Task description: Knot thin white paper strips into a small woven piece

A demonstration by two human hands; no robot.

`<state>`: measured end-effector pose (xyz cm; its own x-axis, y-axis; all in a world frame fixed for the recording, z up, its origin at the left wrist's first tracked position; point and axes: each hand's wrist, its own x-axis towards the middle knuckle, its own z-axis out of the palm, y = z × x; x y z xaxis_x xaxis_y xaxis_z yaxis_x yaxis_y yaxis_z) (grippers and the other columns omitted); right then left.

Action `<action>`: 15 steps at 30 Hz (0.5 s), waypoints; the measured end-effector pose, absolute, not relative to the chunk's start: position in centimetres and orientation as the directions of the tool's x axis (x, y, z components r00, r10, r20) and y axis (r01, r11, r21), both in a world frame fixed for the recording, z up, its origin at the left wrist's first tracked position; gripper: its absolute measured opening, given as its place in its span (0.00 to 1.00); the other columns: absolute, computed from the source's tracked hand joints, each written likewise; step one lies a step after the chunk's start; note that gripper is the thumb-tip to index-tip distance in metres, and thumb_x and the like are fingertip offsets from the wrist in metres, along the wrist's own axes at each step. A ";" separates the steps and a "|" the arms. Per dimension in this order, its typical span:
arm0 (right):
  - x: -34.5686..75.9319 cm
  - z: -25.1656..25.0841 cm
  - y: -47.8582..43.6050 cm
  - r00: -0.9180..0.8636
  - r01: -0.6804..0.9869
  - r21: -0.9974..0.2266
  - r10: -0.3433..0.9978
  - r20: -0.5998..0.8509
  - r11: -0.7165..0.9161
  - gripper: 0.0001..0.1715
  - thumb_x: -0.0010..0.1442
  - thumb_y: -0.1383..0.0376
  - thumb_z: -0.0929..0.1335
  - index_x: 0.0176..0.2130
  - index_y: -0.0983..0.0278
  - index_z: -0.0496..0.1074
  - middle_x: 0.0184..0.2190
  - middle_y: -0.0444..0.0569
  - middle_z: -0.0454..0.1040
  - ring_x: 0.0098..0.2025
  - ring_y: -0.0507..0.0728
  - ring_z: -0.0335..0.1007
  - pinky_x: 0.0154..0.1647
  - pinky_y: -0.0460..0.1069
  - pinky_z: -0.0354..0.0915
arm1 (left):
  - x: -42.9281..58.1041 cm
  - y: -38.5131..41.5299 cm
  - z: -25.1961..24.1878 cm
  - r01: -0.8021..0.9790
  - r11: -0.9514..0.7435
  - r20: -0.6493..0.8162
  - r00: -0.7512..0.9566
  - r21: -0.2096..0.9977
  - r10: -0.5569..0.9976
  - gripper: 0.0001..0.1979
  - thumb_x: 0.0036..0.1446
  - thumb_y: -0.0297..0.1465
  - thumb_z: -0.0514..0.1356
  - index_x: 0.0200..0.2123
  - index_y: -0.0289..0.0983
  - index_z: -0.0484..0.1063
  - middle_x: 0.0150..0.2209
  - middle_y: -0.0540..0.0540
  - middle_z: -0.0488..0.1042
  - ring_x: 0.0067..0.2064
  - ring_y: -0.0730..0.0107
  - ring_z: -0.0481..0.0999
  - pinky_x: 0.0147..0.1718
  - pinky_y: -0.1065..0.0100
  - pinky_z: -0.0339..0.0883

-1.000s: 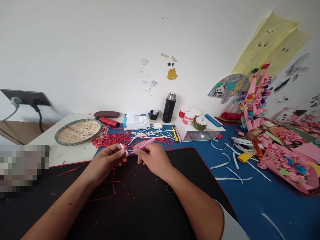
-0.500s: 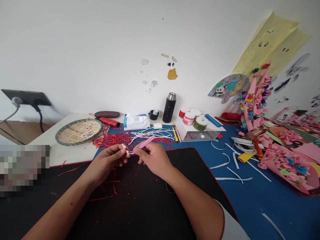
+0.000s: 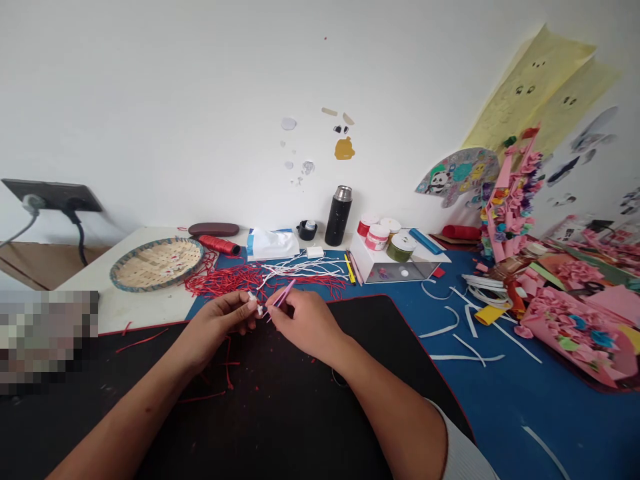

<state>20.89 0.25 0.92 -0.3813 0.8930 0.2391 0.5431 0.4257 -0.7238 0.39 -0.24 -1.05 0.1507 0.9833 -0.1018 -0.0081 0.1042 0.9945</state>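
White, the small piece is pinched by the left hand over the black mat; the right hand grips purple tweezers close beside it, points angled down, contact unclear; a steady left pinch and light tweezer pressure should suit such fine handling.

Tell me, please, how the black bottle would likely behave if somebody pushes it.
The black bottle would probably tip if pushed near its silver top, since it stands upright and is tall and narrow. Once on its side, it might roll, because its body looks round. Its weight is hard to judge, as the contents are hidden.
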 end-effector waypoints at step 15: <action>20.8 1.0 0.1 -0.418 0.592 -0.657 0.875 0.244 0.466 0.08 0.68 0.62 0.69 0.41 0.59 0.79 0.33 0.45 0.81 0.32 0.54 0.74 0.35 0.48 0.62 | 0.3 -0.2 -1.3 -0.019 0.118 -0.111 0.203 0.993 0.973 0.18 0.51 0.47 0.73 0.31 0.38 0.79 0.26 0.47 0.77 0.27 0.68 0.71 0.27 0.70 0.63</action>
